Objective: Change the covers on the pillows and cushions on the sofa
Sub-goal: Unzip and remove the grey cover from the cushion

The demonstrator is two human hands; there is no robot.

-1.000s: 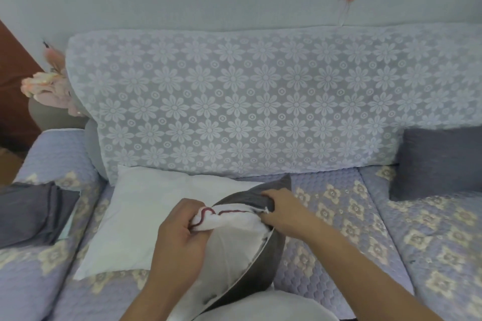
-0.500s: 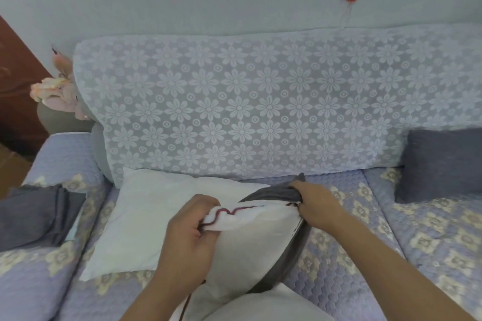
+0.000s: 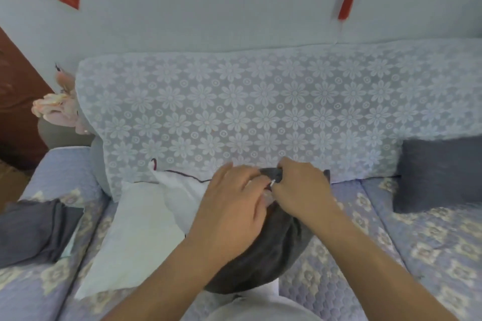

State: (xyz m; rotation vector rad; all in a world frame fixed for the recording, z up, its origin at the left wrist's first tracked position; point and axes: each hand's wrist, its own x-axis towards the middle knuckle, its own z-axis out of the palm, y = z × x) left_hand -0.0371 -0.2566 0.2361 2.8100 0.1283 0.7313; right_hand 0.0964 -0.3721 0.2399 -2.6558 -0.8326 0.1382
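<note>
A dark grey cushion [image 3: 263, 250] stands in front of me on the sofa seat [image 3: 391, 255]. A white cover with a dark red trim [image 3: 182, 190] hangs from its top left. My right hand [image 3: 302, 187] pinches the grey edge and a small white tab at the cushion's top. My left hand [image 3: 232, 206] lies on the cushion's top with fingers stretched toward the right hand. A bare white pillow [image 3: 130, 237] lies flat on the seat to the left.
A folded dark grey cloth [image 3: 34, 229] lies at the far left of the seat. Another grey cushion [image 3: 440, 172] leans at the right against the lace-covered backrest [image 3: 260, 112]. Pink flowers [image 3: 57, 109] stand behind the left armrest.
Both hands have risen and met at the cushion's top. My left hand has let go of the white cover's trimmed edge, which now hangs out to the left. The grey cushion shows more.
</note>
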